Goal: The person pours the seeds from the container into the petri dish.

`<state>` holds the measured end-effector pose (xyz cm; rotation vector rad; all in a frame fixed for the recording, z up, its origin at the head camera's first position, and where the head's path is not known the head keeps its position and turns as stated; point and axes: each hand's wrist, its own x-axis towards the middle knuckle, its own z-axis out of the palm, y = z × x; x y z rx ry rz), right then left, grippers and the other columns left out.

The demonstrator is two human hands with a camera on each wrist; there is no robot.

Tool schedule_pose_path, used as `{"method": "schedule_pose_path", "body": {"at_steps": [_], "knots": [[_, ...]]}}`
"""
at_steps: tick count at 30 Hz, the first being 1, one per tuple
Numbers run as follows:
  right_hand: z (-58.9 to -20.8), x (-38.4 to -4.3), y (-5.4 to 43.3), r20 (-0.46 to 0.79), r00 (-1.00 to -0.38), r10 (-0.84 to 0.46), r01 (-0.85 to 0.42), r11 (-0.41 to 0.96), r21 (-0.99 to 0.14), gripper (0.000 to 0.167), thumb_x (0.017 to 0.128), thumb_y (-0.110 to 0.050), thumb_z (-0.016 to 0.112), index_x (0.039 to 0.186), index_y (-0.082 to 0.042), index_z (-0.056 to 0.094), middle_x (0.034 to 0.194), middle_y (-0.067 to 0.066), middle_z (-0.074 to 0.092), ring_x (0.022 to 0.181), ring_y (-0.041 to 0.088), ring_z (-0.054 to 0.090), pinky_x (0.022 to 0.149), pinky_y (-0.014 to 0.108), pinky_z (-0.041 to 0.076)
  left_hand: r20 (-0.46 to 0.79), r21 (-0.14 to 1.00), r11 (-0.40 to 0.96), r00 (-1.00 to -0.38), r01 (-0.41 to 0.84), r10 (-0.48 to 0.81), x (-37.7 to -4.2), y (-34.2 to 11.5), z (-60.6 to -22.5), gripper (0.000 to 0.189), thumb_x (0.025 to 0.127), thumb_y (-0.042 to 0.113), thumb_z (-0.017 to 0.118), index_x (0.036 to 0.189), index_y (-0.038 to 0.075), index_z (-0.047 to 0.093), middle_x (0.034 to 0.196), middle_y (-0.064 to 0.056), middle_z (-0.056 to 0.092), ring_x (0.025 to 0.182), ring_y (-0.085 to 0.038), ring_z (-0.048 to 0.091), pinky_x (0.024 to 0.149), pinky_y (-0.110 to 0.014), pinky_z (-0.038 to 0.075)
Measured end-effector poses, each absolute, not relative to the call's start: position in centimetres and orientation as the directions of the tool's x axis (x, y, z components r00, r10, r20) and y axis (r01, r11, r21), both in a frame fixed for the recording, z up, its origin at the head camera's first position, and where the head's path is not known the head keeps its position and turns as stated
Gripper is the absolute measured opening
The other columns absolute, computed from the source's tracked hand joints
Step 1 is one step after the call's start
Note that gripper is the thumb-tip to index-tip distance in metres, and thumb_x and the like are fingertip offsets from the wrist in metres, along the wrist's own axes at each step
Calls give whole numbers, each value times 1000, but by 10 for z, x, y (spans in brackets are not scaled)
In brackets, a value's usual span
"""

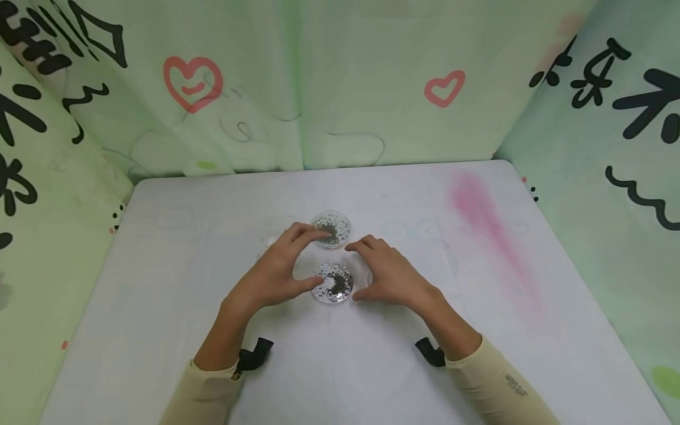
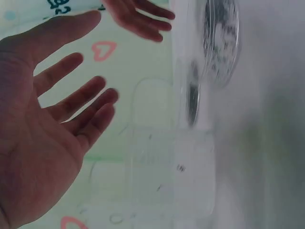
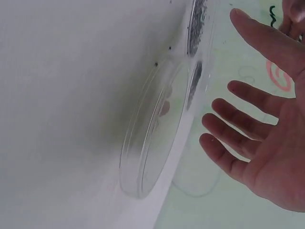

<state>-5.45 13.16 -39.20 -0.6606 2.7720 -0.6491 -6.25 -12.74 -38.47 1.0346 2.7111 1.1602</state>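
Two round clear dishes lie one behind the other on the white table. The near dish (image 1: 332,302) holds silvery and dark flakes, and the far dish (image 1: 349,228) holds similar flakes. My left hand (image 1: 273,271) hovers at their left, thumb and fingers spread wide, its fingertips over the far dish's edge in the head view. To the right, my right hand (image 1: 395,273) is held with fingers spread and nothing between them. Under it stands a clear round dish (image 3: 131,157) with no flakes visible inside, mostly hidden in the head view.
In the left wrist view a clear boxlike container (image 2: 195,176) with a few dark specks stands on the table, largely behind my left hand in the head view. A pink stain (image 1: 491,224) marks the tabletop at right. Green curtains (image 1: 372,88) surround the table's back and sides.
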Motion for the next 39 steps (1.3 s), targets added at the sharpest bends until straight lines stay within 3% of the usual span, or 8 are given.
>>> {"method": "schedule_pose_path", "body": {"at_steps": [5,11,18,29,39], "knots": [[-394,-52,144,-126,-891,-436,-353,841,-410,91,66,-27,100,145,-13,57,139,10,56,127,35,55,105,56,48,74,684,507,-741,525,667,-58,-113,-396,81,80,18,92,150,18,51,143,-3,49,138,-24,52,112,-43,49],[-397,-47,153,-164,-888,-429,-353,867,-353,88,64,-20,98,143,-15,61,136,13,55,122,37,54,97,57,50,-70,651,607,-760,456,646,-55,-105,-406,91,76,16,94,154,14,48,144,-9,49,134,-29,55,111,-45,50],[-401,-44,156,-190,-883,-429,-359,878,-315,76,63,-7,90,134,-17,67,132,14,56,118,37,54,91,57,51,-119,630,664,-794,403,596,-54,-100,-411,98,72,17,97,156,13,46,139,-12,50,129,-30,53,110,-45,49],[-400,-46,156,-221,-877,-426,-343,878,-332,75,65,6,83,135,-16,66,133,14,55,122,39,52,87,57,51,-171,627,710,-832,321,528,-57,-96,-419,98,74,20,95,157,9,44,138,-12,48,128,-27,51,110,-44,48],[-389,-55,150,-178,-880,-440,-345,851,-397,70,67,2,82,133,-13,66,135,12,52,124,39,49,81,51,52,-172,614,720,-835,324,522,-61,-95,-422,97,72,23,97,153,2,47,140,-13,50,126,-27,53,111,-43,48]]}}
